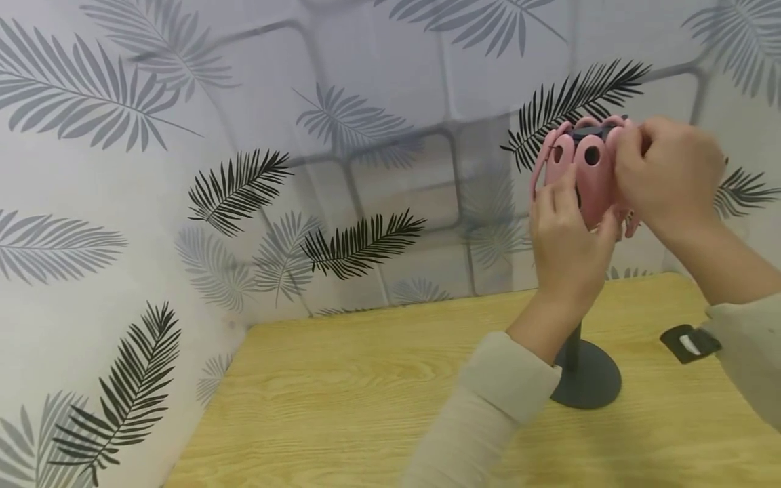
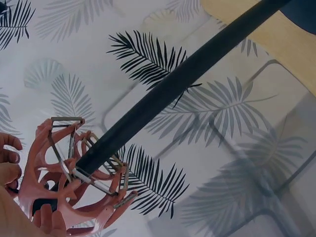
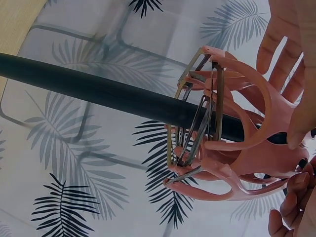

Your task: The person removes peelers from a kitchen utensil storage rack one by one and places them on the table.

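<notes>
On the dark stand (image 1: 588, 379) at far right, the pink peelers (image 1: 593, 186), touched by the left hand's (image 1: 564, 244) extended fingers and pinched by the right hand (image 1: 677, 176), should handle light and stiff (avoid blades (image 3: 218, 101); grip handles (image 1: 562, 175)).

Behind the fingers (image 1: 558, 202) rose a pale wall (image 1: 403, 61) covered in a leafy print. One black frond (image 1: 573, 105) spread directly behind and above them, and others, black or soft grey, were scattered well to their left. Blurred grey outlines of rounded blocks (image 1: 455, 179) ran between the leaves. Below the fingers lay a yellowish wood-grain bench (image 1: 366, 386), its far edge meeting the wall. The light was soft: the wall looked cooler and greyer above the fingers, whiter far to their left, and a faint shadow (image 1: 601, 440) fell across the bench beneath them.
</notes>
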Motion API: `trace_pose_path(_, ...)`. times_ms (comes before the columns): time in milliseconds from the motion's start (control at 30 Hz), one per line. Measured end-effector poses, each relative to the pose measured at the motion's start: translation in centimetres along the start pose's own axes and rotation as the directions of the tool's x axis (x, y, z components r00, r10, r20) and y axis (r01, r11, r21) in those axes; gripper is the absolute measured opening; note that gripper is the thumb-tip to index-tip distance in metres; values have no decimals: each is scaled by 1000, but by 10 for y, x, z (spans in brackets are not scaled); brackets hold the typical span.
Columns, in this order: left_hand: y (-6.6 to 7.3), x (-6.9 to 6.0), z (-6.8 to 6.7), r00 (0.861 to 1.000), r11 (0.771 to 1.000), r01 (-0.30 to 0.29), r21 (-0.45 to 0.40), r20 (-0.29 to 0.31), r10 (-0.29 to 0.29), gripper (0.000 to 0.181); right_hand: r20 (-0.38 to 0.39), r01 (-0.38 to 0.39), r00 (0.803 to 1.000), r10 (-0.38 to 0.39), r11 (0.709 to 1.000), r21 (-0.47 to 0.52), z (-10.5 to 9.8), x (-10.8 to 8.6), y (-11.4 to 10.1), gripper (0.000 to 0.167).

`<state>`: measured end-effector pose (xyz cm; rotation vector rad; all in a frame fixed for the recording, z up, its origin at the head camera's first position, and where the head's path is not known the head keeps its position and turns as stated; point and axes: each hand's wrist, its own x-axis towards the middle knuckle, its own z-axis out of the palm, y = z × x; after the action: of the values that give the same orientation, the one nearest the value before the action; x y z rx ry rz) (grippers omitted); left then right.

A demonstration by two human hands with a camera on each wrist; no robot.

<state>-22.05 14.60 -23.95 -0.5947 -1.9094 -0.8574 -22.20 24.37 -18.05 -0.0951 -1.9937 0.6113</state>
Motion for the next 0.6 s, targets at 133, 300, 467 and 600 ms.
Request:
trace_pose_path(133,1,-1,6,999,999,37,3,-18,-37,53,-8,14,1000,-14,1000,7,0,-1,-1,44)
trace_pose_path(300,-2,-3,9,998,998,66,-25,-22,-66,47,-16,31,999,-30,999,11,1,-2,-2,44)
trace_pose_path(467,-3,-4,10,998,997,58,-59,-31,-59,41,-25,47,999,-46,999,4,0,-2,0,43)
trace_pose_path(600,-2,-4,8,998,995,45,-84,-28,-48,41,-28,61,998,-61,998,-3,0,-2,2,45)
